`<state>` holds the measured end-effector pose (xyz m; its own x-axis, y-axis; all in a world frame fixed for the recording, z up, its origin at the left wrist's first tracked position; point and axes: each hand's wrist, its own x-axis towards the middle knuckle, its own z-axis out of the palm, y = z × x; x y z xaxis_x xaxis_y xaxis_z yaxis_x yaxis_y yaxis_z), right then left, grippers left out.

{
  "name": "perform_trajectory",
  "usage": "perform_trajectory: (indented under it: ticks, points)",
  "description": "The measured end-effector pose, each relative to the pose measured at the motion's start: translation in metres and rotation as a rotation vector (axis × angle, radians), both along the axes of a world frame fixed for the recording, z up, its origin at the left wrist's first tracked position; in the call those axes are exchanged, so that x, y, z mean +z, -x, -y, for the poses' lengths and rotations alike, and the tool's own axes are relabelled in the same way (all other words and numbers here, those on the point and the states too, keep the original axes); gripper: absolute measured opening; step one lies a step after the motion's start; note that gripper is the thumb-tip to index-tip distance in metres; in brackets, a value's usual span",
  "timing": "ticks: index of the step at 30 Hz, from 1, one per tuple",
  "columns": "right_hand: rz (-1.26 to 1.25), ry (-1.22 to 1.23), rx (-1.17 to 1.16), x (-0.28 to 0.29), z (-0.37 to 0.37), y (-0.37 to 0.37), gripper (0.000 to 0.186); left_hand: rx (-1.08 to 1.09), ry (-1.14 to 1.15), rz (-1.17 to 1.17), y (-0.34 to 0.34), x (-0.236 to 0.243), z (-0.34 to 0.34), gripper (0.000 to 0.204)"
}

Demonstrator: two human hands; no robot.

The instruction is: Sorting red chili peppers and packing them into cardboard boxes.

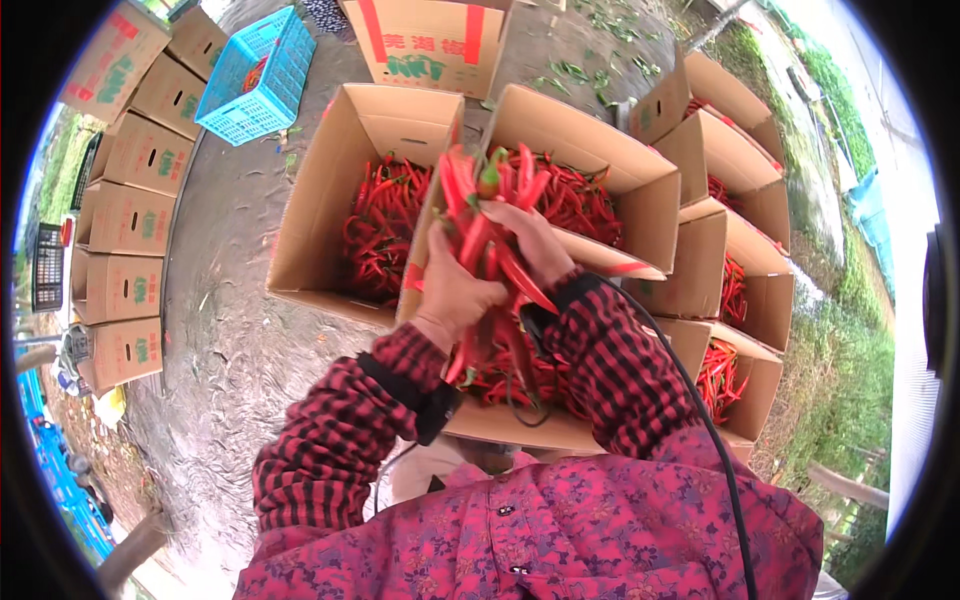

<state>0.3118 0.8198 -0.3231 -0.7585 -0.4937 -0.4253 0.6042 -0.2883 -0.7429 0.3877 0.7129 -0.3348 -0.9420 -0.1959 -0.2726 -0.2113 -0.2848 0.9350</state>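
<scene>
Both of my hands hold one bunch of long red chili peppers (pixel 484 215) with green stems, lifted above open cardboard boxes. My left hand (pixel 452 288) grips the bunch from the left side. My right hand (pixel 528 242) closes over it from the right. Under my wrists is an open box (pixel 520 425) with red chilies inside. Two more open boxes of chilies stand beyond it: one at the left (pixel 330 170), one at the right (pixel 640 180).
Further open boxes with chilies (pixel 745 290) line the right side. A row of closed cartons (pixel 125 215) runs along the left, with a blue plastic crate (pixel 258 78) behind them. Bare concrete ground (pixel 225 330) lies between. Grass (pixel 850 370) borders the right.
</scene>
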Motion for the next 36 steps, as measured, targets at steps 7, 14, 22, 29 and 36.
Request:
perform_trajectory:
  ticks: [7,14,22,29,36]
  points:
    - [-0.026,0.168,0.075,-0.080,0.200,0.073,0.017,0.043,0.051,0.199,0.060,-0.033,0.190,0.086]
    - [0.312,-0.611,0.691,-0.154,0.243,0.075,0.070,-0.464,0.167,0.564,0.021,-0.234,0.279,0.062]
    - [0.168,-0.304,0.456,-0.107,0.125,0.060,0.044,0.162,0.342,0.562,-0.047,-0.221,0.252,0.044]
    - [0.074,-0.134,0.493,-0.065,-0.143,-0.032,0.034,-0.012,0.255,0.129,-0.010,-0.099,0.058,0.027]
    - [0.439,-0.106,0.127,-0.072,-0.383,-0.196,0.029,-0.634,0.449,-0.066,-0.013,-0.091,-0.167,0.024]
